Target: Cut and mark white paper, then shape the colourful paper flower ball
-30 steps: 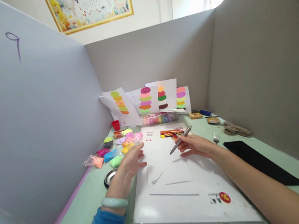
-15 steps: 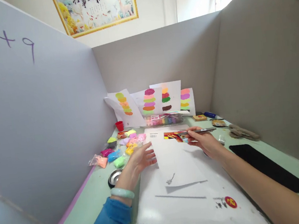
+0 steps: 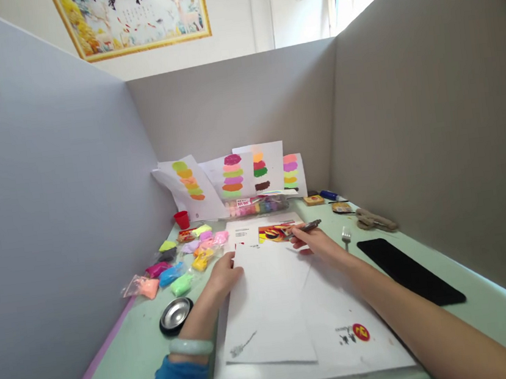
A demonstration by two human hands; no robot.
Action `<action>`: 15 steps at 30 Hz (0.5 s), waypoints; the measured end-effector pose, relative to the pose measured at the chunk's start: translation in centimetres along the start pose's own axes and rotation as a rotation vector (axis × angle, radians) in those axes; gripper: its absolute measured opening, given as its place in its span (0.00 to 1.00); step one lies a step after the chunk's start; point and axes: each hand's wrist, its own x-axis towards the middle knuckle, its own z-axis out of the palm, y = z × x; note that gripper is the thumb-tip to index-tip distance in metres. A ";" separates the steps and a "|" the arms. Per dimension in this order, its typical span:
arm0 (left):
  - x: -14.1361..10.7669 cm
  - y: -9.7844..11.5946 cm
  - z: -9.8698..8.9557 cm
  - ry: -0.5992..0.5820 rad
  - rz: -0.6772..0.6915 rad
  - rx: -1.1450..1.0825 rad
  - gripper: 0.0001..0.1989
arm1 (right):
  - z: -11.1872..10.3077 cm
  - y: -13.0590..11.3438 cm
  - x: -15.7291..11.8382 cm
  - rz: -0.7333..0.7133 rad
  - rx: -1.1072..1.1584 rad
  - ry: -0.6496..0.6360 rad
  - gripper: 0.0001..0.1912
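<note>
A white sheet [image 3: 268,310] with a small grey sketch at its lower left lies over a larger white board [image 3: 370,356] with a red and yellow logo. My left hand [image 3: 227,274] pinches the sheet's upper left edge, thumb on top. In my right hand [image 3: 308,241] is a dark pen [image 3: 310,226], held above the sheet's upper right. Beyond the sheet, a picture in red, yellow and black [image 3: 271,233] shows on another printed sheet, partly covered near my right hand.
Bagged coloured clay [image 3: 171,276], a red cup [image 3: 182,220] and a round metal dish [image 3: 176,314] stand at left. Colour-swatch papers [image 3: 233,176] lean at the back. Right are a fork [image 3: 346,236], a brown cloth [image 3: 375,221] and a black mat [image 3: 411,271]. Grey partitions surround the table.
My left hand has closed on the sheet's edge, and the sheet has come nearer and tilted. My right hand still holds the pen, now lower and angled differently. The view has swung right.
</note>
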 end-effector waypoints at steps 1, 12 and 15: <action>0.1 -0.2 0.0 0.040 0.028 0.035 0.21 | -0.3 -0.2 0.0 0.030 0.000 -0.005 0.15; 0.8 -1.0 0.8 0.131 0.115 0.112 0.21 | -1.7 -1.9 -1.1 0.113 -0.105 -0.123 0.17; 0.6 -1.1 1.0 0.100 0.109 0.042 0.23 | -1.5 -1.3 -0.5 0.037 -0.019 -0.090 0.18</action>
